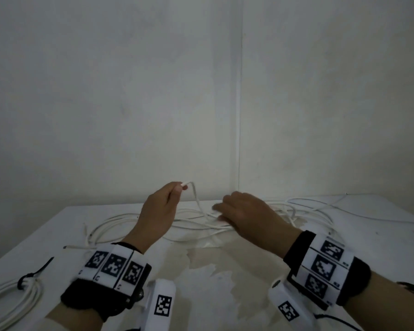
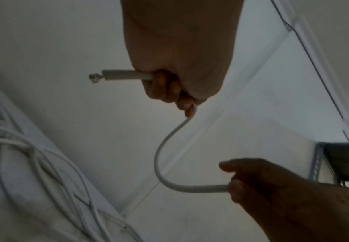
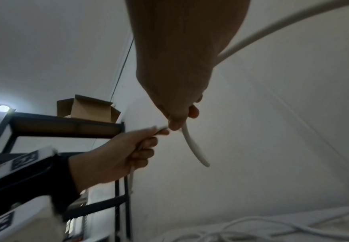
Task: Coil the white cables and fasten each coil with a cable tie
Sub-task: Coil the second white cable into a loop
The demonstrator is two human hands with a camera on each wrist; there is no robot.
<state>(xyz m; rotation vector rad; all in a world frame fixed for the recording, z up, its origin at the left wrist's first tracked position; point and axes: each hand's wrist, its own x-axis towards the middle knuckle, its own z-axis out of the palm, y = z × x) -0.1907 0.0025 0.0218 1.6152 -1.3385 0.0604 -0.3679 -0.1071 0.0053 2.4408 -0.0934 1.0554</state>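
cable (image 2: 161,157) end up off the table (image 1: 225,271), pinched in the left hand (image 1: 158,211), stub poking past the fingers. right hand (image 1: 246,216) pinches the same cable just beside it, a short bend hanging between them. rest of it sprawls over the far table, strands crossing. risk, i'd say: pull too fast and those crossings snag into a knot. one coil (image 1: 12,302) already sits tied at the near left edge, partly cut off. right fingertips hidden from the head view.
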